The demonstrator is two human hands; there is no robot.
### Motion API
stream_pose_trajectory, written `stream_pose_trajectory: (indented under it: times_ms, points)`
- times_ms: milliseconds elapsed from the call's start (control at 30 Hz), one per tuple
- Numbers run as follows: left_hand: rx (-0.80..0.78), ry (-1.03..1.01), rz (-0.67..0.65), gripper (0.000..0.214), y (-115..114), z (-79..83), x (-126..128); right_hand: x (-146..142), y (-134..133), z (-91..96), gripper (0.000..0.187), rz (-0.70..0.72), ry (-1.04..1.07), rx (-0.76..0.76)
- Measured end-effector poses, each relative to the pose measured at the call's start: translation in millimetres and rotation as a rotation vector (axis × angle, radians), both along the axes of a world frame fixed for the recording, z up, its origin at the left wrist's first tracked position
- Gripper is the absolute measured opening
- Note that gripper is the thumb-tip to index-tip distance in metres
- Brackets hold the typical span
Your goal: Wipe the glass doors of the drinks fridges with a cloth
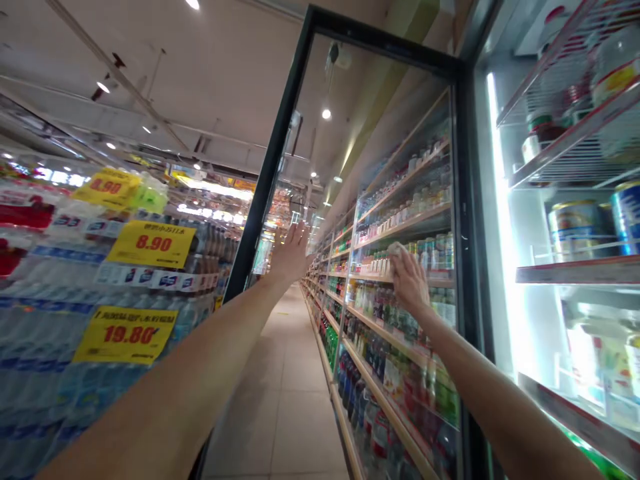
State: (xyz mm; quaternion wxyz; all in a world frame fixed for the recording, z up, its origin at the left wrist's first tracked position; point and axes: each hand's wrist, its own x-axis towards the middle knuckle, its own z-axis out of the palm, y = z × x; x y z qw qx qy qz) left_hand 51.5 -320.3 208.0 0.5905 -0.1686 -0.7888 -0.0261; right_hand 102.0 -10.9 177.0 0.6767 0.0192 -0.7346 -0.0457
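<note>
A glass door (360,167) in a dark frame stands swung out from a lit cooler. My left hand (291,255) is open on the left part of the pane, fingers spread and palm toward the glass. Toward the right side of the pane, my right hand (411,285) is closed around a crumpled pale cloth (397,250), which appears pressed to the glass. Only part of the cloth shows past the fingers. Shelves of bottles and cans appear in the pane; whether seen through it or mirrored, I cannot tell.
On the right, the cooler's wire shelves (575,157) hold bottles and cans (575,230). Stacked packs of bottled water (40,340) stand on the left with yellow price signs (127,335). Tiled floor (265,413) shows below the left arm and through the glass.
</note>
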Motion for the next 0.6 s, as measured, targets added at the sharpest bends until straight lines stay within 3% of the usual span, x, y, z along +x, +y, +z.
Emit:
stream_pose_trajectory:
  times_ms: [67, 133, 300, 500, 600]
  points:
    - [0.006, 0.009, -0.007, 0.062, 1, -1.0, -1, 2, 2, 6.7, 0.046, -0.028, 0.107, -0.231]
    - [0.019, 0.017, -0.015, 0.061, 1, -2.1, -3, 0, -2, 12.0, 0.047, -0.032, 0.146, -0.314]
    - [0.024, 0.012, -0.022, 0.062, 0, -4.9, -3, -10, -33, 10.2, 0.043, 0.032, -0.040, 0.079]
    - [0.030, 0.001, -0.032, 0.062, 1, -8.8, -4, -6, -32, 15.3, 0.047, 0.002, 0.140, -0.271]
    - [0.035, 0.010, -0.041, 0.060, 1, -11.0, -4, -12, -45, 10.1, 0.046, 0.024, 0.080, -0.119]
